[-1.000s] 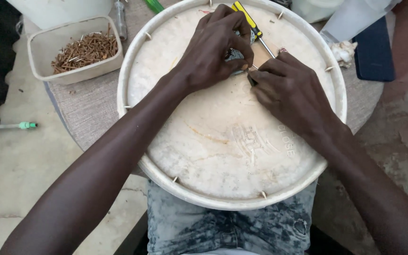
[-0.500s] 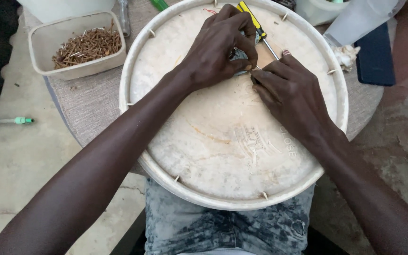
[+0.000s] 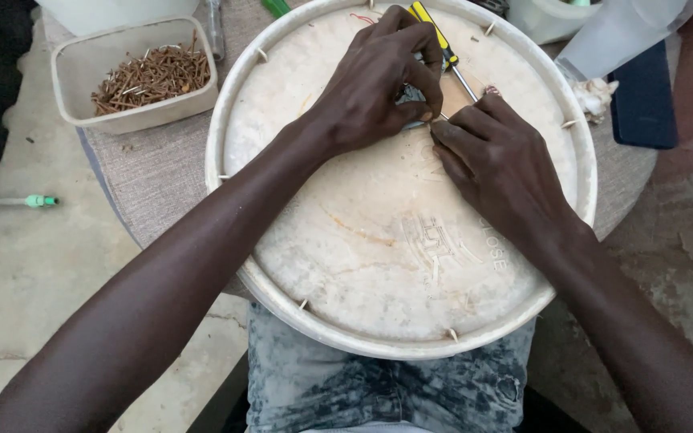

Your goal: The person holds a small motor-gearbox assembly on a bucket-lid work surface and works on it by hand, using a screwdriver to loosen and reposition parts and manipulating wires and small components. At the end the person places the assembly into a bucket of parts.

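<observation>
On woven mat (image 3: 154,172) over concrete floor (image 3: 34,273), round white lid (image 3: 378,265), left hand (image 3: 374,84) and right hand (image 3: 495,164) fingers pinching small hidden piece

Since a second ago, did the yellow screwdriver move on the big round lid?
No. The yellow screwdriver lies by the same spot on the round lid's rim, beside the left hand.

- Your one head cam looked steeply down, close over your lap.
- Round white lid (image 3: 378,265) filled most of frame; no second view to overlap.
</observation>
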